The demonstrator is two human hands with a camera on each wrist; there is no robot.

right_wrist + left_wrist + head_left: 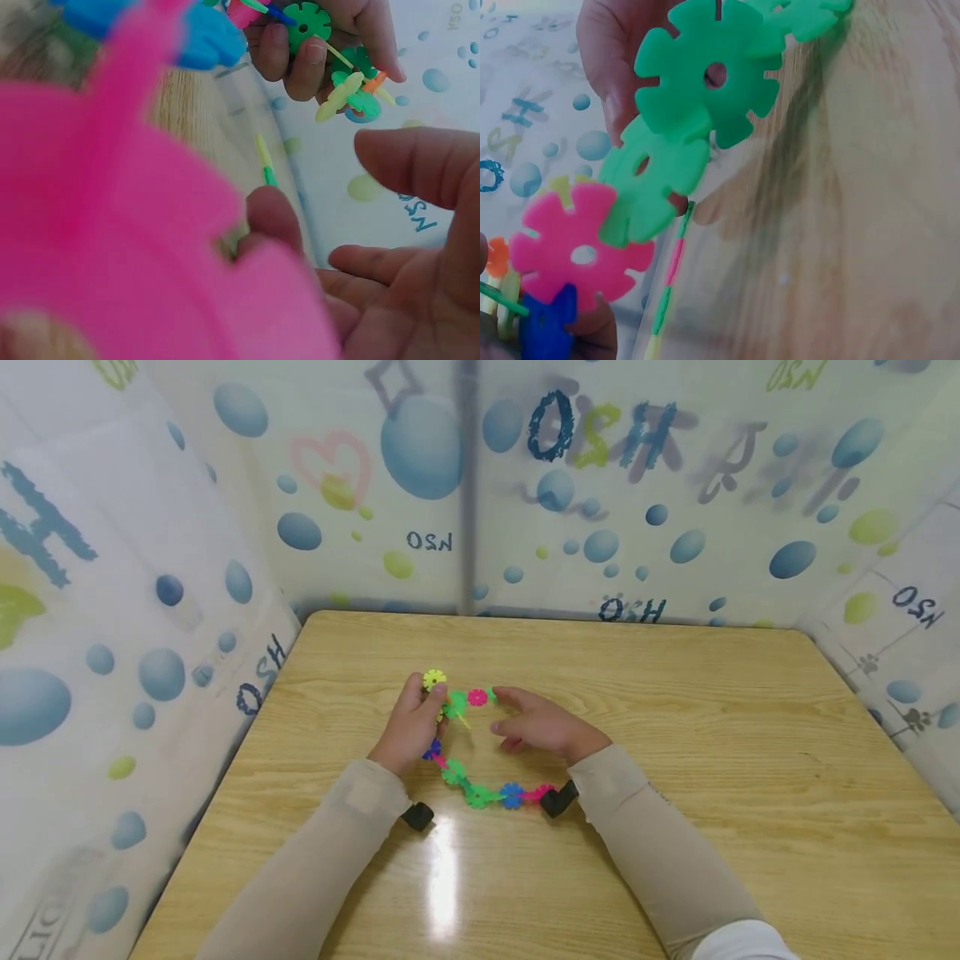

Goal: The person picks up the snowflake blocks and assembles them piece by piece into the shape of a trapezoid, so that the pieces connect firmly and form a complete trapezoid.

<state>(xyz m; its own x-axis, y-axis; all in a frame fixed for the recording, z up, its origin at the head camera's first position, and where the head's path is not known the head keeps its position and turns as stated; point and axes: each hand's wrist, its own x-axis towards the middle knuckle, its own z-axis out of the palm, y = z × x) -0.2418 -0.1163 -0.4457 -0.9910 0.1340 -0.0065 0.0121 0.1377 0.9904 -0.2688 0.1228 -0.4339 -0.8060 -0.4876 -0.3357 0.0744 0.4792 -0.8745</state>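
Observation:
My left hand (408, 727) grips a chain of notched plastic snowflake discs, with a yellow disc (434, 680) above its fingertips. From that hand the chain curves down and right through green discs (477, 796) and a blue disc (512, 795) to the right wrist. A pink disc (477, 697) lies between the hands. My right hand (547, 727) has its thumb and fingers spread apart, its index fingertip by a small green piece. In the left wrist view, a green disc (667, 82) and a pink disc (559, 232) hang linked. Close pink plastic (150, 277) fills much of the right wrist view.
A wood-grain table (712, 735) spreads under both hands. Curtain-like walls (562, 552) printed with blue and green bubbles surround it on the far side and both flanks. A black wrist camera (558, 799) sits against the chain's right end.

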